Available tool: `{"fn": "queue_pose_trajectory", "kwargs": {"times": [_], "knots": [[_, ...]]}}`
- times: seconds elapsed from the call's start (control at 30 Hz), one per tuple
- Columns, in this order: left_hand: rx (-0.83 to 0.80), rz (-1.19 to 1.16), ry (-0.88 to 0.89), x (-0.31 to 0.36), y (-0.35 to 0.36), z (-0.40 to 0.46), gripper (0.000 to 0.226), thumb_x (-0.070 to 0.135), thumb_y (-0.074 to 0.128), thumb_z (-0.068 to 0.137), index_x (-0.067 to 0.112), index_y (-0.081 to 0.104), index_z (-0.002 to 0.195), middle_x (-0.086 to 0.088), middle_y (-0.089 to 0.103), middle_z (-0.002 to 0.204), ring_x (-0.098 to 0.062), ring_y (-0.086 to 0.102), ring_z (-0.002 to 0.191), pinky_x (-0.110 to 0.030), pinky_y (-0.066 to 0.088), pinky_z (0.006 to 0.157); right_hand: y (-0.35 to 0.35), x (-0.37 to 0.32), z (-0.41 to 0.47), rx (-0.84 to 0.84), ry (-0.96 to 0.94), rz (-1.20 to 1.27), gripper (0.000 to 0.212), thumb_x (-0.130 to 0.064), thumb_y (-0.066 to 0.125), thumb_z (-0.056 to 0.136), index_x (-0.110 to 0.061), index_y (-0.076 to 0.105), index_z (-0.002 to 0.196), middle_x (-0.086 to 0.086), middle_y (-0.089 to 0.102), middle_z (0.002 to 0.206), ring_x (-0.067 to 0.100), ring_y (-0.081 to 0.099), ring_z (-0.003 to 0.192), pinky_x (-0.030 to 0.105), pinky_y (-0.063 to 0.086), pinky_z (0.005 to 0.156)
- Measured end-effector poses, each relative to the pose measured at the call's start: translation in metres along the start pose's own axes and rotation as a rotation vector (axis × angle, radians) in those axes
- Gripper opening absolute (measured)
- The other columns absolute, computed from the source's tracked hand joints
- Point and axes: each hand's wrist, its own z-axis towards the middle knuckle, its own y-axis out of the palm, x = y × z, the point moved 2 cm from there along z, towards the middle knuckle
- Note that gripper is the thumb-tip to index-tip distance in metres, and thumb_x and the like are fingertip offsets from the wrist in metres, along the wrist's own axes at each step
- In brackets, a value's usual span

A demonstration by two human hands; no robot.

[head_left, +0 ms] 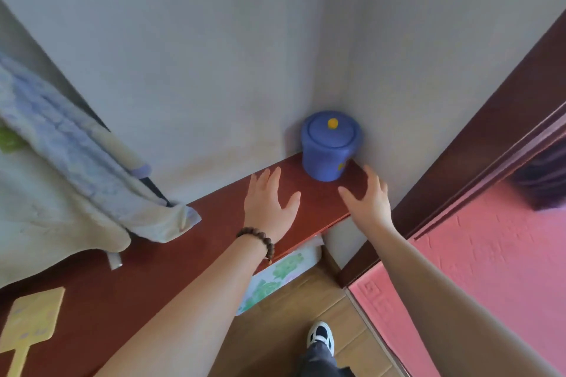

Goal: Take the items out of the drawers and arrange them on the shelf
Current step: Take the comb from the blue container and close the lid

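Observation:
A blue lidded pot [329, 147] with a yellow knob stands upright in the far right corner of the dark red shelf top [190, 242], against both walls. My left hand [268, 202] hovers over the shelf just short of the pot, fingers spread and straight, holding nothing. My right hand [369, 199] is at the pot's right front, fingers spread too, a small gap from it. A bead bracelet sits on my left wrist.
A pale blue and cream cloth [70, 180] lies draped over the shelf's left part. A yellow flat tool [29, 321] rests at the front left. A dark wooden door frame [477, 144] and pink padded panel [490, 269] stand to the right. My shoe [320, 335] is on the wood floor.

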Motion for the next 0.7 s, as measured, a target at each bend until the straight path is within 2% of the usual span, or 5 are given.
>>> {"fn": "queue_pose_trajectory", "kwargs": {"times": [0.17, 0.3, 0.37, 0.53, 0.7], "knots": [[0.031, 0.002, 0.011, 0.052, 0.028, 0.061, 0.069, 0.046, 0.056, 0.088, 0.017, 0.032, 0.146, -0.007, 0.029, 0.154, -0.026, 0.012, 0.146, -0.043, 0.02, 0.116, -0.008, -0.001, 0.059, -0.071, -0.08, 0.073, 0.092, -0.042, 0.075, 0.076, -0.016, 0.024, 0.148, 0.008, 0.031, 0.149, 0.023, 0.034, 0.137, 0.036, 0.032, 0.107], [0.075, 0.006, 0.069, 0.083, 0.035, 0.103, 0.066, 0.041, 0.061, 0.086, 0.015, 0.038, 0.142, -0.009, 0.04, 0.145, -0.027, 0.031, 0.137, -0.045, 0.034, 0.109, -0.005, -0.005, 0.088, -0.155, -0.129, 0.138, 0.102, -0.041, 0.079, 0.073, -0.019, 0.017, 0.151, 0.003, 0.027, 0.152, 0.018, 0.031, 0.139, 0.034, 0.034, 0.109], [0.034, 0.048, 0.094, 0.093, 0.04, 0.122, 0.066, 0.04, 0.06, 0.087, 0.015, 0.036, 0.143, -0.009, 0.038, 0.146, -0.027, 0.033, 0.136, -0.044, 0.034, 0.109, -0.001, -0.007, 0.099, -0.173, -0.149, 0.165, 0.103, -0.039, 0.08, 0.072, -0.019, 0.017, 0.151, 0.002, 0.028, 0.151, 0.018, 0.031, 0.138, 0.029, 0.034, 0.107], [-0.076, 0.076, 0.104, 0.1, 0.054, 0.152, 0.063, 0.04, 0.058, 0.089, 0.017, 0.036, 0.144, -0.006, 0.034, 0.15, -0.025, 0.033, 0.137, -0.039, 0.031, 0.111, 0.009, -0.011, 0.115, -0.172, -0.143, 0.187, 0.109, -0.04, 0.084, 0.065, -0.015, 0.019, 0.149, 0.006, 0.029, 0.149, 0.019, 0.031, 0.136, 0.029, 0.033, 0.107], [-0.099, 0.115, 0.116, 0.1, 0.065, 0.165, 0.049, 0.03, 0.055, 0.092, 0.014, 0.045, 0.138, -0.004, 0.042, 0.145, -0.024, 0.037, 0.133, -0.041, 0.033, 0.109, 0.017, -0.011, 0.131, -0.215, -0.101, 0.228, 0.11, -0.035, 0.087, 0.061, -0.012, 0.023, 0.147, 0.008, 0.03, 0.148, 0.021, 0.033, 0.136, 0.044, 0.035, 0.11]]}}
